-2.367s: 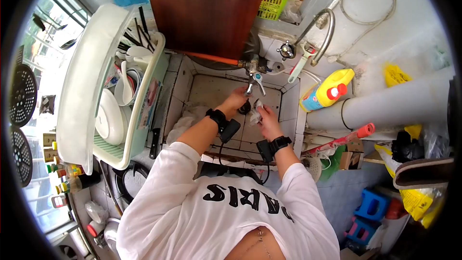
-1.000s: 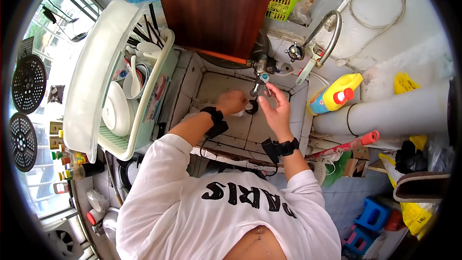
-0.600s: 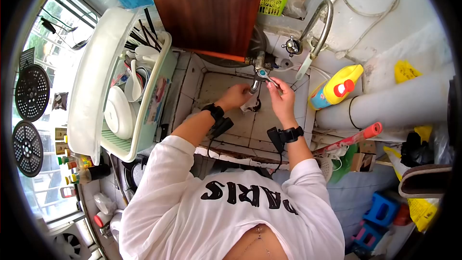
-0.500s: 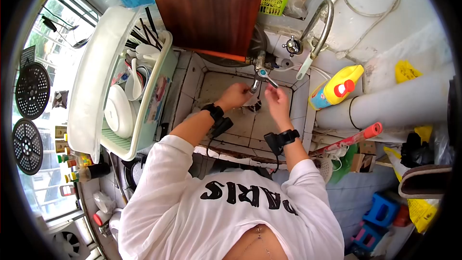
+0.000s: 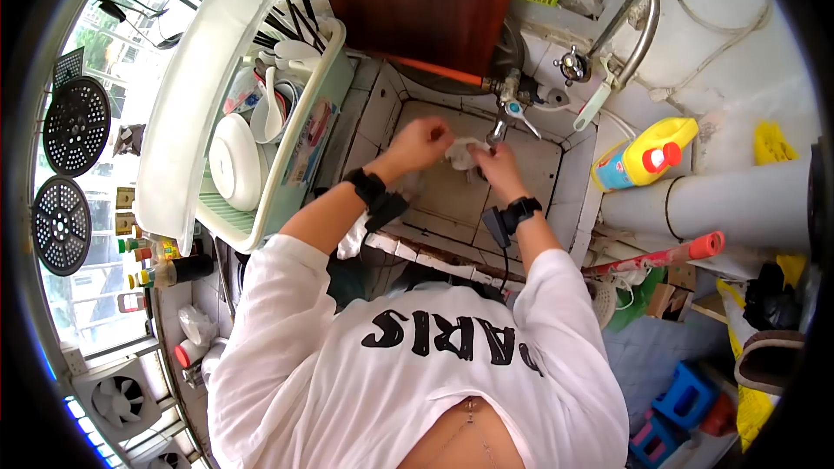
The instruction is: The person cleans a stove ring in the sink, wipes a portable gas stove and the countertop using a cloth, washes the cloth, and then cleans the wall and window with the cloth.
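A crumpled whitish piece, cloth-like [image 5: 466,153], hangs between my hands above the tiled sink [image 5: 434,239], under the small tap [image 5: 499,132]. My left hand [image 5: 419,146] has its fingers curled at the left edge of the piece. From the other side, my right hand [image 5: 501,170] pinches it with closed fingers, close to the tap's spout. Small details of the piece are blurred. Both wrists wear black straps with a box attached. Another white, limp thing [image 5: 353,236] shows beside my left forearm at the sink's front edge.
A dish rack [image 5: 291,169] with plates, spoons and chopsticks stands left. A brown board [image 5: 413,4] leans behind the sink. To the right are a yellow bottle [image 5: 647,152], a curved faucet [image 5: 645,39], a thick grey pipe [image 5: 738,202] and a red tube [image 5: 669,252].
The view has shifted, so the surroundings appear farther right and higher. The whitish piece now shows clearly between my hands, and my left hand has curled more tightly.
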Action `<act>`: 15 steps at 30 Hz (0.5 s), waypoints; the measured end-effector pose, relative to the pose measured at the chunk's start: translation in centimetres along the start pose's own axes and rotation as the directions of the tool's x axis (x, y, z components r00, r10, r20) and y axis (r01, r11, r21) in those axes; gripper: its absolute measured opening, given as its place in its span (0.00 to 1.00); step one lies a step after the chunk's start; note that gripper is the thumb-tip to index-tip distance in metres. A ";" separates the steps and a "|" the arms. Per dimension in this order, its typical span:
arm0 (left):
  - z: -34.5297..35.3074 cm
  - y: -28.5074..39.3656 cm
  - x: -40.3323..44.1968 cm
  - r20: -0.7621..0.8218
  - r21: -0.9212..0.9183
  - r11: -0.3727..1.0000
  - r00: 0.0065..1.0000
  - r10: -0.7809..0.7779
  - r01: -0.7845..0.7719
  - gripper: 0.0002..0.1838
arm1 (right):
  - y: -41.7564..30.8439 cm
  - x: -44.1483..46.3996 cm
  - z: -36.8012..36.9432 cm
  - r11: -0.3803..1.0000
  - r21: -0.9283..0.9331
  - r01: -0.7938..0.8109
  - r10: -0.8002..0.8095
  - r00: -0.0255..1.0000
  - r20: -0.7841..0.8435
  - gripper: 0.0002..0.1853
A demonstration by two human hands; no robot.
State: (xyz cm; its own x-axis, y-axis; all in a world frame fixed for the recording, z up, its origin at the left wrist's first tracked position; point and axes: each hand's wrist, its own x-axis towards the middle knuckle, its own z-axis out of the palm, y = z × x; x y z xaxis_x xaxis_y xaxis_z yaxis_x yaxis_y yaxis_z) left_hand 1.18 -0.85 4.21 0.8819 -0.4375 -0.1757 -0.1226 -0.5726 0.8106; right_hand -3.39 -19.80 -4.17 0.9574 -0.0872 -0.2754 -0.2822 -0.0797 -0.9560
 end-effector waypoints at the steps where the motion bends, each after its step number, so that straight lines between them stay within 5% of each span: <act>1: 0.2 -0.9 0.4 -0.012 0.005 1.000 1.000 0.009 -0.009 0.10 | -1.2 0.0 0.1 1.000 -0.001 0.016 -0.016 1.000 0.002 0.15; 3: 2.4 -3.5 -0.3 0.032 -0.275 0.961 0.999 0.025 -0.015 0.10 | -2.0 -2.2 0.3 0.991 0.133 -0.003 -0.005 0.998 0.058 0.14; 5: 4.7 -4.3 -0.4 0.088 -0.213 0.975 0.995 -0.038 0.056 0.14 | -0.6 -1.9 -0.7 0.987 0.152 -0.062 0.042 0.991 0.128 0.13; 7: 7.5 -5.0 -0.9 0.029 -0.320 0.947 0.999 0.037 -0.026 0.17 | -2.2 -3.3 -1.4 0.685 0.690 -0.233 0.182 0.972 0.147 0.13; 10: 11.1 -6.1 -0.2 0.051 -0.209 0.977 0.999 -0.020 0.030 0.21 | -3.6 -4.3 -2.0 0.529 0.795 -0.299 0.180 0.954 0.239 0.16; 14: 12.9 -7.3 1.1 0.189 -0.347 0.937 0.981 0.031 0.037 0.21 | 0.3 -3.6 -3.4 0.657 0.708 -0.260 0.163 0.965 0.204 0.18; 15: 11.7 -6.3 1.2 0.211 -0.355 0.920 0.973 -0.093 0.165 0.21 | 0.4 -3.3 -3.8 0.706 0.657 -0.264 0.220 0.964 0.152 0.17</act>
State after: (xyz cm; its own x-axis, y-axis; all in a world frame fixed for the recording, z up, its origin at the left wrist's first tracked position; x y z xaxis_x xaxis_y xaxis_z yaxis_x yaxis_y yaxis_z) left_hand -2.31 -5.83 -7.63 0.7733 -0.5190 -0.3643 0.1942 -0.3531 0.9152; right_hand -6.91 -23.34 -3.27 0.8700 0.0491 -0.4906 -0.4119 0.6193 -0.6684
